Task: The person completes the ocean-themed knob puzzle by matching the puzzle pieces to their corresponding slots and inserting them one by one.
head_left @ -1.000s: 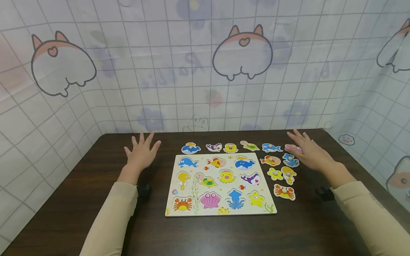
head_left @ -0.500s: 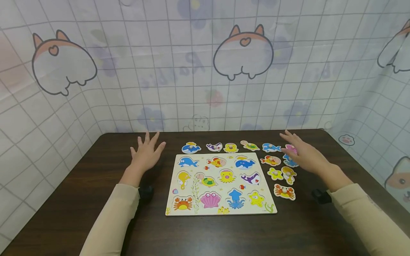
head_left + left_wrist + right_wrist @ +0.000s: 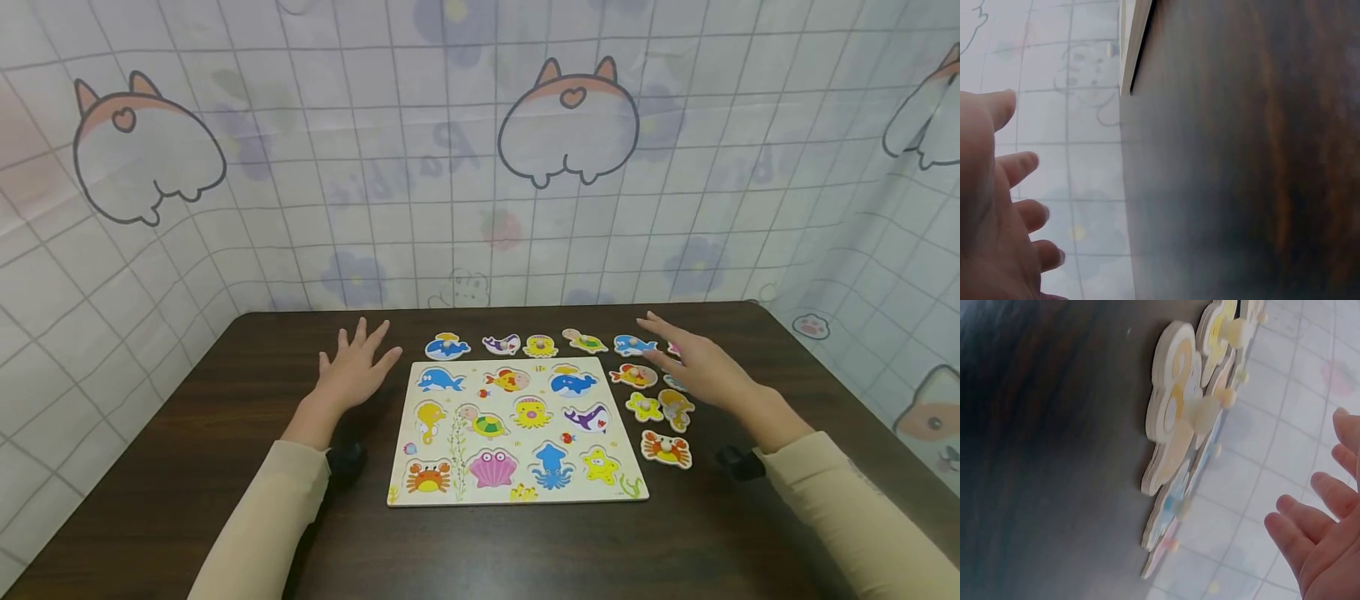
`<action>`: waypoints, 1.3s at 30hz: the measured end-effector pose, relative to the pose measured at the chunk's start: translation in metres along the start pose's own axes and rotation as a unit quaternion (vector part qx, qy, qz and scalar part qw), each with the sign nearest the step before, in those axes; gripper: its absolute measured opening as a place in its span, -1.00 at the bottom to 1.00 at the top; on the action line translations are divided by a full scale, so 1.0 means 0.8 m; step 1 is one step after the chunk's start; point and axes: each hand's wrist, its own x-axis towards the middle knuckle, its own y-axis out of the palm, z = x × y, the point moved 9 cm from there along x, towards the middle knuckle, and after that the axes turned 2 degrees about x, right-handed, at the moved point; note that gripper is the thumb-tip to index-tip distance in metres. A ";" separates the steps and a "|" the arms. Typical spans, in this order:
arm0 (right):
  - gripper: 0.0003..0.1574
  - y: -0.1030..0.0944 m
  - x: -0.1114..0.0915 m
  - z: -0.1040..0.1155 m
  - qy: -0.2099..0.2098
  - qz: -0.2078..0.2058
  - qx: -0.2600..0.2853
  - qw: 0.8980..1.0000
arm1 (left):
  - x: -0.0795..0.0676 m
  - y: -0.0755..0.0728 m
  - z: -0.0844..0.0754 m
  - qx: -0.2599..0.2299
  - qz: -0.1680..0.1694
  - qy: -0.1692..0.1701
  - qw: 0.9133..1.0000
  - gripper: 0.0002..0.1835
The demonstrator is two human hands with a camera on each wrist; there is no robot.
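My left hand [image 3: 352,375] hovers with spread fingers to the left of a wooden puzzle board [image 3: 468,492] printed with sea animals; it holds nothing. Over the loose pieces at the right, my right hand [image 3: 708,371] is held with fingers extended, also holding nothing. It partly hides the pink piece [image 3: 674,349] and the blue squid piece [image 3: 673,382]. Close to its fingertips lies a blue whale piece [image 3: 630,344]. In the right wrist view, the seahorse piece [image 3: 1175,375] and its neighbours show round knobs standing up from their faces.
Along the board's far edge lie a spouting whale piece [image 3: 446,347], a purple whale [image 3: 501,344], an octopus [image 3: 540,347] and a turtle [image 3: 585,341]. Right of it are a fish [image 3: 633,377], a starfish [image 3: 643,407] and a crab [image 3: 666,450]. Patterned cloth [image 3: 420,217] hangs behind the dark table [image 3: 480,554].
Both hands have drifted inward: the left hand moved right toward the board, the right hand moved left over the loose pieces. The board and pieces have stayed put.
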 end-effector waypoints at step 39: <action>-0.53 0.039 0.033 -0.026 0.078 0.073 0.143 0.984 | -0.018 0.051 -0.019 -0.045 0.165 0.106 0.980 -0.18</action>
